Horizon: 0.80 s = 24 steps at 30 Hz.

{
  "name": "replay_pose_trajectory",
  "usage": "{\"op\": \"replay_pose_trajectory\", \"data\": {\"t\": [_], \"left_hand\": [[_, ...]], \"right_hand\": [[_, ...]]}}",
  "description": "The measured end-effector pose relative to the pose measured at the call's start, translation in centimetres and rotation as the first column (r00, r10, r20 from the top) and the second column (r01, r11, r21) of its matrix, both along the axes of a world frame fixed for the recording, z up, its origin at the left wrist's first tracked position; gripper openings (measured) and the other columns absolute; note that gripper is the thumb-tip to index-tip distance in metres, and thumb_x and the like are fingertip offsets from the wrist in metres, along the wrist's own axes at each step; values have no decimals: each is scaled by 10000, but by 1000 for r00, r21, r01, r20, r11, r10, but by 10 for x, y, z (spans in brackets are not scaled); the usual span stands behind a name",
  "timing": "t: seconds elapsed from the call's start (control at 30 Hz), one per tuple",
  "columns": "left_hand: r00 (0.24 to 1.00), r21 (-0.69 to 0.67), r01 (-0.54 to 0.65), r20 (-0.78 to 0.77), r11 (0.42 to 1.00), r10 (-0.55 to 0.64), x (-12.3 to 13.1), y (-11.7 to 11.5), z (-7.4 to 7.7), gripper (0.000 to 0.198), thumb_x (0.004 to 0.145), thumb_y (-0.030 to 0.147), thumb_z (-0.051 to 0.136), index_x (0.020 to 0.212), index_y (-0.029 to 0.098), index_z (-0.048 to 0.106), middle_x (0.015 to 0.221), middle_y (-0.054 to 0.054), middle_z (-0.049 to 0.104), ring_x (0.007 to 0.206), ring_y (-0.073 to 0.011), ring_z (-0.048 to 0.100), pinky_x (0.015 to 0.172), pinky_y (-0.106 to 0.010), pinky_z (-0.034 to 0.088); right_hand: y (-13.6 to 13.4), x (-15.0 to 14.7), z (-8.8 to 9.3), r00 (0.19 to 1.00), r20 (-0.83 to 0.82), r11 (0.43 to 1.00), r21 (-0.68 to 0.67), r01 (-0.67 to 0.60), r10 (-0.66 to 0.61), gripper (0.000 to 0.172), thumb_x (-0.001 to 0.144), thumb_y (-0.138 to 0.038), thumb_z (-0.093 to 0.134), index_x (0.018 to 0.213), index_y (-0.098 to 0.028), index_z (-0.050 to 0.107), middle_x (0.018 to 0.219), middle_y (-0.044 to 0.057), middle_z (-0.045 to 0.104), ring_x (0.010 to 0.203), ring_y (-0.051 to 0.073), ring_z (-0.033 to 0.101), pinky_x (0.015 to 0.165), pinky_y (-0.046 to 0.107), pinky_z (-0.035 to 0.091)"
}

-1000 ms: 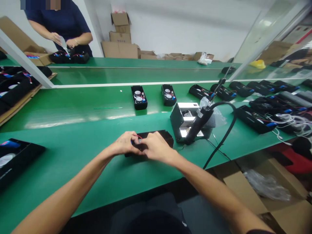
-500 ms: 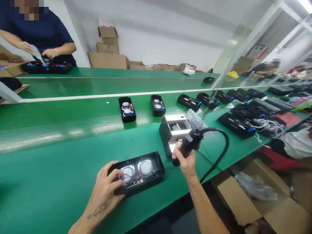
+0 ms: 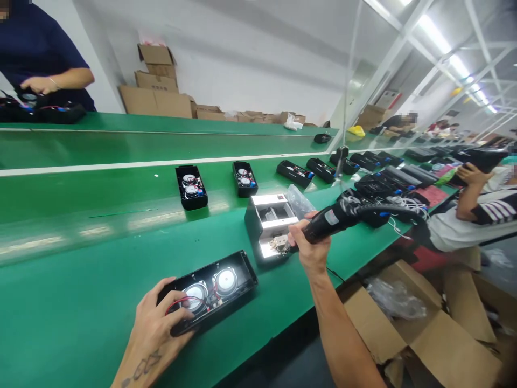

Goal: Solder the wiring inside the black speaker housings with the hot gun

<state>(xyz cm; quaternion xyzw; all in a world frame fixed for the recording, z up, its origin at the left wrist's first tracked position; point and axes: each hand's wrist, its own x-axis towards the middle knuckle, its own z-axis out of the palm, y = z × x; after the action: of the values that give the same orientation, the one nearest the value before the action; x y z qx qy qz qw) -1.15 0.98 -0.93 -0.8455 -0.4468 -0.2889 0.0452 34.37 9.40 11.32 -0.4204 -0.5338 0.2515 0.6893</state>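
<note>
My left hand grips the near left end of a black speaker housing lying tilted on the green bench, fingers curled over its edge by red wires. Two round speaker drivers show inside it. My right hand is wrapped round a black electric screwdriver, which leans with its tip end low and its cable trailing right. That tip end is at the front opening of a metal screw feeder; whether it touches a screw I cannot tell.
Two open speaker housings lie beyond on the green line, with several more to the right. A plastic bag sits behind the feeder. An open carton stands below right. A co-worker's hand is at far left; another person sits right.
The view has turned right. My right hand has tipped the screwdriver so its cable end swings right and its tip end comes to the feeder's opening. My left hand stays on the housing.
</note>
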Motion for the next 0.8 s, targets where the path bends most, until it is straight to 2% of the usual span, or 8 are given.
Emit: {"op": "replay_pose_trajectory", "data": {"t": [0.1,0.2,0.27,0.33,0.47,0.8], "left_hand": [[999,4,25,-36,1000,-25,1,-2,4,50,761,312,811,783,335,772,948,-40,769,1231,-423,599,857,-552,562],[999,-51,-41,0,998,41,7,-7,12,63,766,259,798,762,311,762,974,-48,763,1274,-429,574,925,-596,544],[998,-89,-57,19,994,59,12,-10,16,76,767,241,799,764,305,759,980,-46,763,1290,-424,566,951,-605,537],[999,-107,-39,21,993,41,14,-12,19,92,761,234,806,781,311,761,984,-39,766,1287,-418,569,950,-602,540],[997,-118,-58,47,991,64,16,-14,20,133,741,185,804,768,303,749,991,-36,765,1298,-416,566,973,-602,535],[995,-117,-60,67,991,69,19,-14,20,125,732,201,820,756,296,741,980,-41,764,1284,-441,562,946,-643,537]], "right_hand": [[-18,-19,-1,982,-84,983,-54,-177,172,498,867,-371,846,1223,-279,510,604,-119,567,442,120,501,475,292,433],[-40,-49,-1,913,-229,941,60,-332,337,523,936,-383,778,1353,-333,465,604,-121,520,407,113,452,405,262,389],[-51,-71,-3,867,-266,907,113,-406,421,484,965,-353,751,1358,-358,469,616,-117,513,417,107,444,412,251,399],[-56,-88,-6,838,-269,879,110,-463,475,456,961,-322,759,1331,-358,494,635,-112,524,433,100,455,430,246,416],[-56,-104,-13,841,-250,874,42,-485,479,455,939,-352,781,1302,-333,508,641,-112,536,428,94,453,424,236,417],[-56,-108,-17,849,-254,879,13,-477,464,449,931,-352,788,1286,-332,515,630,-115,548,419,88,451,414,213,412]]}}
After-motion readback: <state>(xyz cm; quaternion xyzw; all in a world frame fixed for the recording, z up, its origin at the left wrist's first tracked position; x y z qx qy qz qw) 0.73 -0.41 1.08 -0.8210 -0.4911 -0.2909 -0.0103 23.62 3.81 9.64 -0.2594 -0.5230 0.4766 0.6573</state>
